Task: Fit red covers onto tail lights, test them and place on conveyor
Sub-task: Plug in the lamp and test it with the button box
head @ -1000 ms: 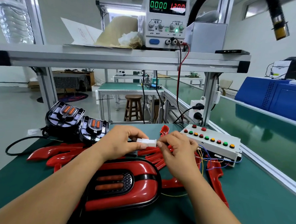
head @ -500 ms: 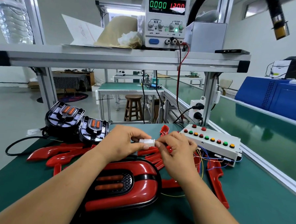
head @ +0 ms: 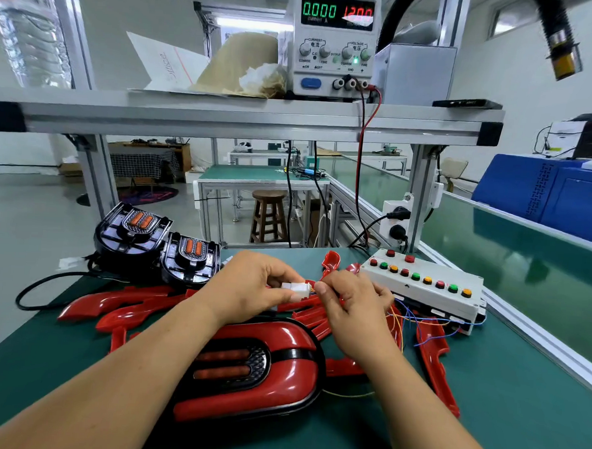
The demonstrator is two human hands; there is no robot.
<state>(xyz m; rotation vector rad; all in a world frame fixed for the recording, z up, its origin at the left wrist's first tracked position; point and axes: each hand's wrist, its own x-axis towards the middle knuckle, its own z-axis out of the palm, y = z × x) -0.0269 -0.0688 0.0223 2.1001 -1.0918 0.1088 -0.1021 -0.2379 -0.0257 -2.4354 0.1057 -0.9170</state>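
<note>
So the finished tail light [head: 252,369] is lying flat on the green bench mat [head: 504,407], lens facing up. Its long axis is running roughly left to right, with the rounded end pointing right and the other end tucked under the left forearm.

Just behind it both hands are meeting in the air over a small white connector [head: 296,289], which is also sitting left-to-right. The left hand [head: 250,287] is pinching its left end between curled thumb and fingers. The right hand [head: 348,306] is pinching the right end with thumb and forefinger, other fingers curled in. Can't tell if the two halves are fully seated.

Thin coloured wires [head: 406,319] are trailing off behind and right of the tail light to the push-button test box [head: 425,286]. Loose red covers [head: 119,304] are lying to its left and right. Two uncovered tail lights [head: 133,233] are standing further back-left, and the power supply [head: 331,40] is sitting on the shelf above, reading 0.000.
</note>
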